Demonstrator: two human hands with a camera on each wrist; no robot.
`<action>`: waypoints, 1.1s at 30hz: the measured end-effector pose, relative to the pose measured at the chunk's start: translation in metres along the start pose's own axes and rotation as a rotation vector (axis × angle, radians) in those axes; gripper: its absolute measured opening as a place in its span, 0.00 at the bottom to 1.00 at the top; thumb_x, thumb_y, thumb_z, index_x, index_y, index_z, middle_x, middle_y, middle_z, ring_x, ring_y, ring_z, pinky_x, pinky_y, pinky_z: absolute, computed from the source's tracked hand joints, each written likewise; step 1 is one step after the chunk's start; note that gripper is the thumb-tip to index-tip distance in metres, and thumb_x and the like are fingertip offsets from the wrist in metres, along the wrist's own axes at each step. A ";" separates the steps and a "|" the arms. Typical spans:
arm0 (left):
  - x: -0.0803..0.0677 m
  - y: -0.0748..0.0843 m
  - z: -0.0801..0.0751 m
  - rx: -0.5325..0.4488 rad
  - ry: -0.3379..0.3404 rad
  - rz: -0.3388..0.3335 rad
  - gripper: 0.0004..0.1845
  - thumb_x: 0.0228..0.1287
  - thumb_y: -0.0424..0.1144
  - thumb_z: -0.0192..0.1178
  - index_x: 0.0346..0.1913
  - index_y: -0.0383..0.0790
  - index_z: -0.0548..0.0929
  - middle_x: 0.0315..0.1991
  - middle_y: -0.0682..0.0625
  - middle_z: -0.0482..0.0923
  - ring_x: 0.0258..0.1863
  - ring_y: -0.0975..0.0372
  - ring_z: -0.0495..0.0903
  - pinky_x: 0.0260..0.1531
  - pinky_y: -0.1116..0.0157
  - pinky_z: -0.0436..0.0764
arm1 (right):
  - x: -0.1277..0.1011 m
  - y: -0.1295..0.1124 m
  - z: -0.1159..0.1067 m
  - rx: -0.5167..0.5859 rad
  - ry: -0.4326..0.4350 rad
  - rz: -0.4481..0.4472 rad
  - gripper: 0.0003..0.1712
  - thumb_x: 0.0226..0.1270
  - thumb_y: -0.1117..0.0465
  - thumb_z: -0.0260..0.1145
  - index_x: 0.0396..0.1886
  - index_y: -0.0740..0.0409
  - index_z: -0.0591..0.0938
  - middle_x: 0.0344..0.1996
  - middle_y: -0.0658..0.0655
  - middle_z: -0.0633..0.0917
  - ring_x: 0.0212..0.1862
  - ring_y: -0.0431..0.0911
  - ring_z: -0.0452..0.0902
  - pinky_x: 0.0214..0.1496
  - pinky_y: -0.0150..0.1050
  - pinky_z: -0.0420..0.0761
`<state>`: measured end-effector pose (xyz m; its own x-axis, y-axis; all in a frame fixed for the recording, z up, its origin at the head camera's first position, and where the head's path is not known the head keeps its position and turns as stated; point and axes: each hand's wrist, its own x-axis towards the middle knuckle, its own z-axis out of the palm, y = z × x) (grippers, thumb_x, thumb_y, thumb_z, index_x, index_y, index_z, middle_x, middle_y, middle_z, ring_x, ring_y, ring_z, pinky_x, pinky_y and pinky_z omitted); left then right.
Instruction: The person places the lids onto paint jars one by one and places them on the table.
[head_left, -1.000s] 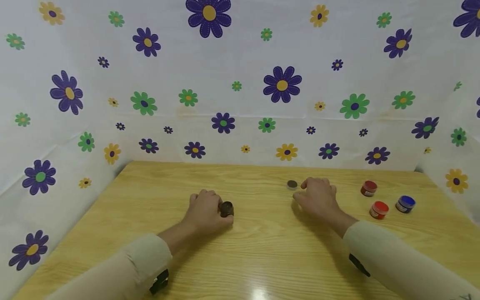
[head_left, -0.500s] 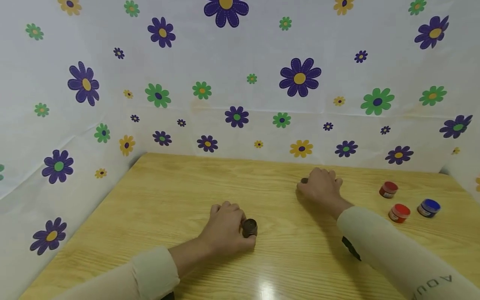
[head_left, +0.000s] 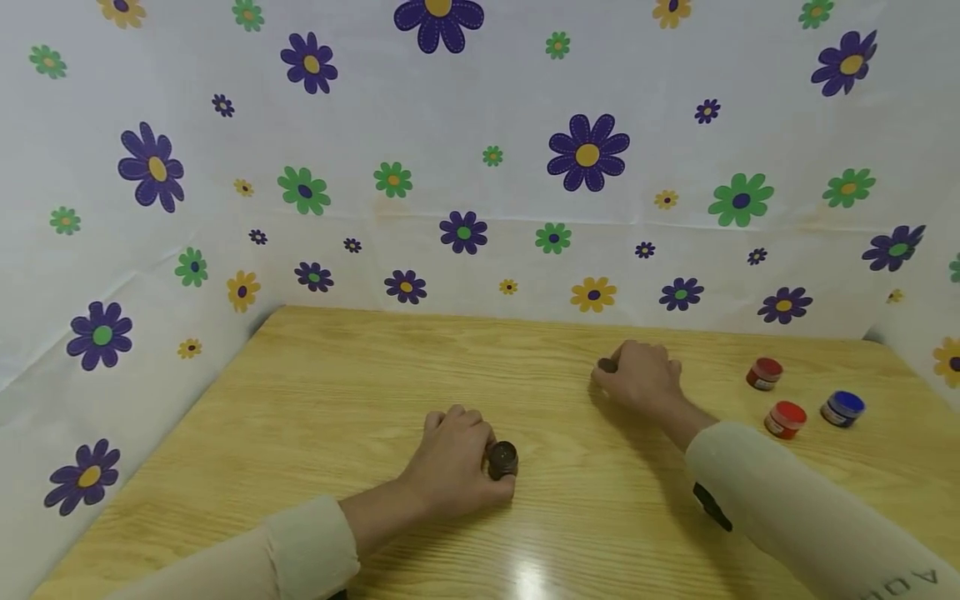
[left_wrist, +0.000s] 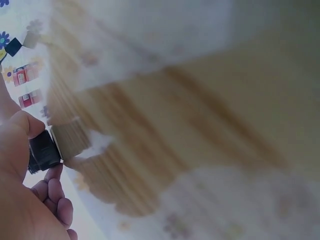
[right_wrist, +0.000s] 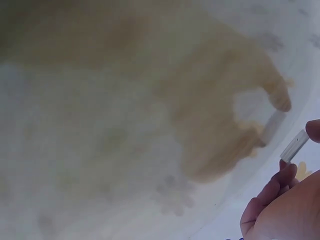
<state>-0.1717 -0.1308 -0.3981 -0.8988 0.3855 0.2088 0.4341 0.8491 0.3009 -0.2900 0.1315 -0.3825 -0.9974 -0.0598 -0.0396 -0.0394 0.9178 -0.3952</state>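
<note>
Head view, round dark jar [head_left: 502, 459], woodgrain table [head_left: 360, 392]

On a wooden table [head_left: 360, 400], the left hand [head_left: 453, 454] grips a small dark jar [head_left: 502, 460] that stands on the wood. The right hand [head_left: 641, 375], farther back, curls its fingers around a small lid [head_left: 606, 365]. To its right stand a dark red jar [head_left: 764, 373], a bright red jar [head_left: 785, 419] and a blue jar [head_left: 842, 408]. A flowered cloth [head_left: 480, 167] lines the walls.
</note>
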 end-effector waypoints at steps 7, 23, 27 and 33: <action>0.003 0.004 0.002 -0.001 -0.003 0.037 0.14 0.48 0.52 0.65 0.29 0.45 0.79 0.32 0.56 0.74 0.36 0.61 0.68 0.51 0.52 0.68 | -0.027 0.010 -0.002 0.041 0.007 -0.060 0.25 0.64 0.46 0.64 0.46 0.65 0.82 0.41 0.59 0.87 0.46 0.56 0.79 0.50 0.55 0.67; 0.008 0.019 0.010 -0.001 -0.023 0.082 0.14 0.46 0.51 0.65 0.25 0.45 0.77 0.28 0.58 0.71 0.33 0.63 0.66 0.46 0.59 0.66 | -0.097 0.022 0.006 0.244 -0.093 -0.056 0.22 0.62 0.45 0.69 0.42 0.60 0.81 0.30 0.51 0.79 0.31 0.44 0.71 0.36 0.39 0.68; 0.009 0.023 0.011 0.031 -0.036 0.094 0.14 0.47 0.52 0.65 0.26 0.45 0.77 0.28 0.58 0.71 0.33 0.63 0.66 0.46 0.59 0.66 | -0.110 0.018 0.008 0.290 -0.097 -0.035 0.21 0.61 0.47 0.71 0.42 0.60 0.81 0.29 0.51 0.78 0.30 0.44 0.70 0.35 0.39 0.68; 0.013 0.027 0.015 0.152 -0.014 0.211 0.17 0.49 0.55 0.64 0.29 0.44 0.78 0.29 0.58 0.69 0.34 0.63 0.65 0.49 0.59 0.69 | -0.123 0.009 0.012 0.150 0.054 -0.236 0.15 0.59 0.47 0.72 0.35 0.51 0.81 0.23 0.45 0.74 0.32 0.41 0.65 0.46 0.45 0.63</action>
<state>-0.1728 -0.0972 -0.4009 -0.7902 0.5642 0.2394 0.5992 0.7932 0.1085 -0.1673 0.1425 -0.3927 -0.9635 -0.2404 0.1174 -0.2659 0.8123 -0.5192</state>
